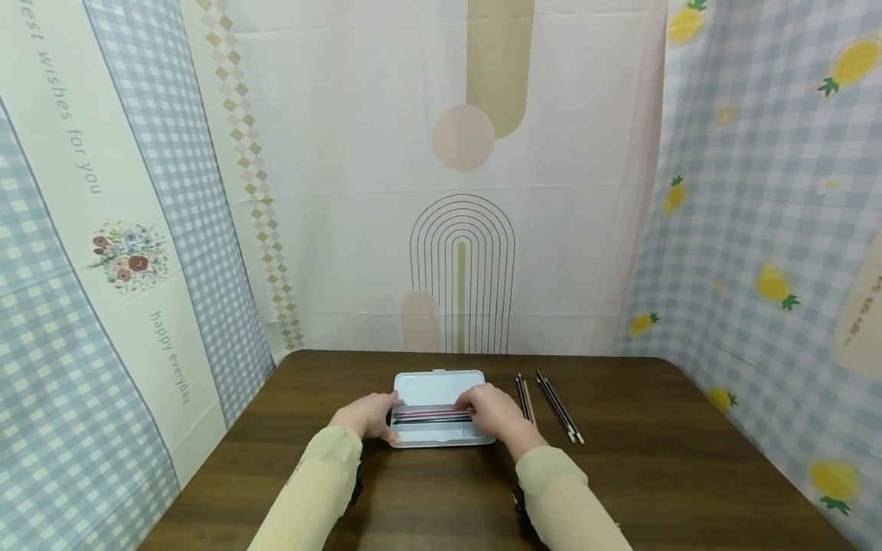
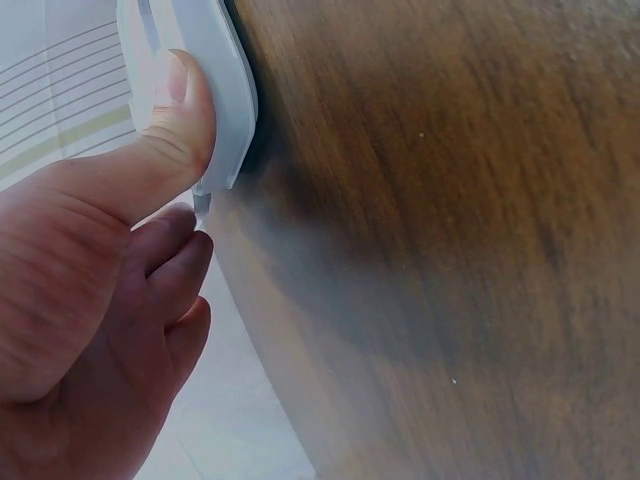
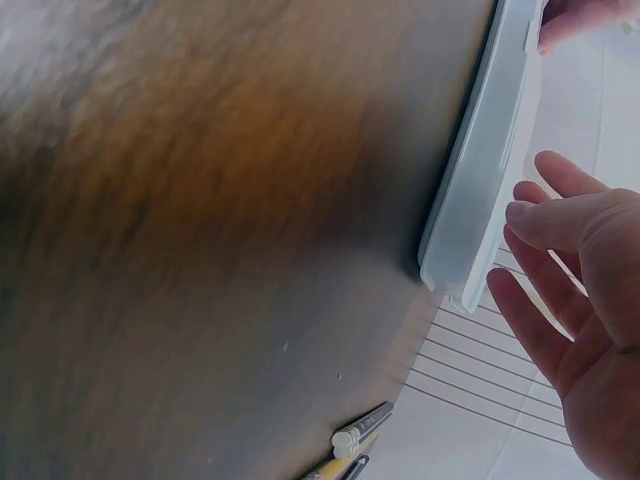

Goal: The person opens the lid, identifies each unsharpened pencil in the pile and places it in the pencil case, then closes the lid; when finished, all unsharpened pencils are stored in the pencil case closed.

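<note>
A white pencil case (image 1: pixel 437 387) lies with its lid tipped back on the table. Inside it several pencils (image 1: pixel 427 414), one of them pinkish-red, lie side by side lengthwise. My left hand (image 1: pixel 373 415) grips the case's left end; in the left wrist view its thumb (image 2: pixel 172 115) presses on the rim. Over the right part of the case is my right hand (image 1: pixel 488 409), its fingers covering the pencils' right ends. From the right wrist view these fingers are spread and slightly bent, with nothing visible between them.
To the right of the case, one group of pencils (image 1: pixel 529 402), dark and tan, lies partly behind the right wrist. Dark pencils (image 1: pixel 560 407) with pale ends lie farther right. The brown wooden table (image 1: pixel 427 497) backs onto a hanging patterned cloth (image 1: pixel 331 229).
</note>
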`<state>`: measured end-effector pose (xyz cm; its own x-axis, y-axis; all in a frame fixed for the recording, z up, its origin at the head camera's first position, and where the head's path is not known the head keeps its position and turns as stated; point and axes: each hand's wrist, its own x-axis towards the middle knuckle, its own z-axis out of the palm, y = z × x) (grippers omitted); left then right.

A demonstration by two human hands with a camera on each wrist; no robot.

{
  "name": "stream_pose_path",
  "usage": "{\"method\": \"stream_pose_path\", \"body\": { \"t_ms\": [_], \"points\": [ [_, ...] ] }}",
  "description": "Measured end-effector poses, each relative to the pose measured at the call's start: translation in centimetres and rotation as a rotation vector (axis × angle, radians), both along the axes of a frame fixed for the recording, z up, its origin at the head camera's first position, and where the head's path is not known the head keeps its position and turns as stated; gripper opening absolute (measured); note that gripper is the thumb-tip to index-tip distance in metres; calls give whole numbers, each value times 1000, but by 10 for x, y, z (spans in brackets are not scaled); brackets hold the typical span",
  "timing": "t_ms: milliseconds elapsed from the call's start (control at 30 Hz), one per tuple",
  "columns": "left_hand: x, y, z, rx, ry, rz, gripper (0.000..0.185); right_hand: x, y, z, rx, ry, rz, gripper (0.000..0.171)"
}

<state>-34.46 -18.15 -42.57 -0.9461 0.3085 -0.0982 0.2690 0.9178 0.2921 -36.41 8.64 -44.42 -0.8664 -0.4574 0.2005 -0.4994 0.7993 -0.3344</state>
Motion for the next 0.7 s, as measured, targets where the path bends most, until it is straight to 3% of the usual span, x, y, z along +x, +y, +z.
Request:
{"method": "stream_pose_path", "body": {
  "t_ms": [333, 700],
  "points": [
    [0, 0, 0, 1, -1, 4, 78, -1, 3, -4, -42, -13, 26, 26],
    [0, 0, -1, 6, 2, -3, 77, 4, 25, -5, -159, -13, 23, 29]
  ]
}}
